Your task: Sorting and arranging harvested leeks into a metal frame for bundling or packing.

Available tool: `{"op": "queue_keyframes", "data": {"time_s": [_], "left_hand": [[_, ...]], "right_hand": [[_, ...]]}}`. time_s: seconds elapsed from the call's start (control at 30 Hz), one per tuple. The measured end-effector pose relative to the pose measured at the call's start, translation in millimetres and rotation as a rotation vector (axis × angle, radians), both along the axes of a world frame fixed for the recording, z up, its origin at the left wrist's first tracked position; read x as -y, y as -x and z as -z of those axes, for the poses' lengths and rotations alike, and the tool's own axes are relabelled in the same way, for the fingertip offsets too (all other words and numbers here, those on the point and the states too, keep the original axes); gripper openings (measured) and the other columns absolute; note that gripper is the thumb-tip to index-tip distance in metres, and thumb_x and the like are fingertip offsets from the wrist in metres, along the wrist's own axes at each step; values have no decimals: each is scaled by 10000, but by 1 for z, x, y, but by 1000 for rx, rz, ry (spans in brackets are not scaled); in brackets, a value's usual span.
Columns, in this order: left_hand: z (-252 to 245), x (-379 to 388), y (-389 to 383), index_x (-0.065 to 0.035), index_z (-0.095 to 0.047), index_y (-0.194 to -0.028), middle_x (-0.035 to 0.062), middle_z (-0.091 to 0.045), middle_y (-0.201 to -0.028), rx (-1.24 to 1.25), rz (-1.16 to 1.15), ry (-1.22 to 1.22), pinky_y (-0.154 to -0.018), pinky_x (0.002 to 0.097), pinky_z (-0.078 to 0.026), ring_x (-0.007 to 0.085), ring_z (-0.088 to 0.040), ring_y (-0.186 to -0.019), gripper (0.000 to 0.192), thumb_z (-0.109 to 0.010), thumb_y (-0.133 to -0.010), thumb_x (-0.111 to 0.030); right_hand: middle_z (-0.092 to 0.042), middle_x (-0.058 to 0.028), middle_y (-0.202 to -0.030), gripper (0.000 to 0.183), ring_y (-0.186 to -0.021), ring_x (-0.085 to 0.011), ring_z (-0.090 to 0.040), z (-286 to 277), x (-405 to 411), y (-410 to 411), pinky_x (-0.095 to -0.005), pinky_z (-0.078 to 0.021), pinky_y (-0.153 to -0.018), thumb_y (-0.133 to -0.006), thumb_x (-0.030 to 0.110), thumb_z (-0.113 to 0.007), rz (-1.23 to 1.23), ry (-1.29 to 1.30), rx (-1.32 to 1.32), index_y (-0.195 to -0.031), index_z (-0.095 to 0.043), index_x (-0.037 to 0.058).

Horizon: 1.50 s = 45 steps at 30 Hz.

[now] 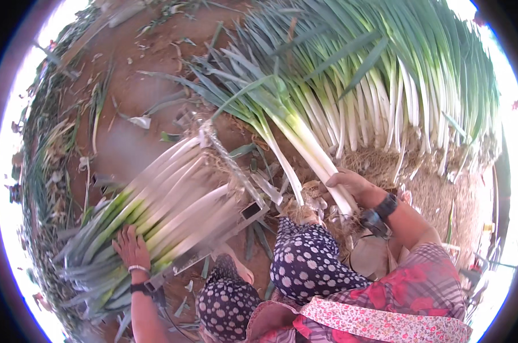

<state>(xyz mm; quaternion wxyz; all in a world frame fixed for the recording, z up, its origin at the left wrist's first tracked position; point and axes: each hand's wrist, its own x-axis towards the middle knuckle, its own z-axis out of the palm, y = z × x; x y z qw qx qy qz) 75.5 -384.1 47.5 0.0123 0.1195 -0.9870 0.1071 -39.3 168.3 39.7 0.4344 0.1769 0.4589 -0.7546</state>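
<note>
My left hand (132,248) rests with fingers spread on the green part of a row of cleaned leeks (173,180), which lie side by side in a metal frame (235,173). Their roots face the frame's far bar, and their leaves spill out to the lower left. My right hand (352,186) grips a thick leek (307,139) around its white stem, just above the roots. A thinner leek (280,156) lies beside it, its root end near my knee. My right fingers are partly hidden behind the held stem.
A large heap of unpeeled leeks (370,98) stretches across the upper right, roots towards me. Leaf scraps and a pale peeling (139,122) litter the brown soil (151,51). At the far left runs a bank of discarded leaves (48,171). My knees (304,261) are close below the frame.
</note>
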Motion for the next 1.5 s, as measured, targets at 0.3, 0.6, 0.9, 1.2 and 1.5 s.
{"op": "queue_keyframes", "data": {"time_s": [0.3, 0.6, 0.9, 1.2, 1.5], "left_hand": [[-22, -8, -25, -135, -449, -1201, 111, -415, -1288, -190, 91, -162, -1018, 524, -180, 311, -315, -1238, 428, -506, -814, -307], [-7, 4, -130, -124, -539, -1093, 101, -480, -1105, -435, -10, -7, -957, 489, -269, 300, -422, -1078, 449, -627, -700, -325], [-28, -26, -96, -113, -569, -989, 87, -445, -903, -317, -74, -166, -786, 424, -336, 269, -414, -912, 441, -642, -669, -408], [-23, -35, -115, -73, -535, -1140, 129, -511, -1156, -270, -101, -326, -903, 455, -352, 319, -473, -1057, 476, -619, -743, -321], [-78, -37, -102, -68, -523, -1152, 124, -523, -1149, -681, -78, -584, -913, 426, -362, 330, -459, -1090, 443, -652, -748, -198]], "right_hand": [[-533, -89, -799, 541, -637, -173, -553, -175, 45, -59, -273, -461, -509, -679, 193, -618, -174, -61, -375, -1124, -428, -50], [-570, -82, -791, 698, -647, -191, -559, -221, 125, -98, -287, -478, -602, -647, 256, -680, -588, -290, -997, -1203, -391, -52], [-531, -226, -1080, 564, -1003, -296, -531, -101, 307, 24, -357, -423, -875, -752, 176, -584, -1156, -560, -2063, -1234, -378, -32], [-533, -212, -1126, 547, -1042, -331, -520, -31, 317, 29, -385, -419, -886, -736, 149, -617, -1321, -774, -1838, -1210, -406, -27], [-533, -177, -1125, 569, -1009, -309, -536, -32, 266, 52, -365, -435, -852, -771, 332, -620, -1193, -871, -1946, -1181, -449, -24]]}}
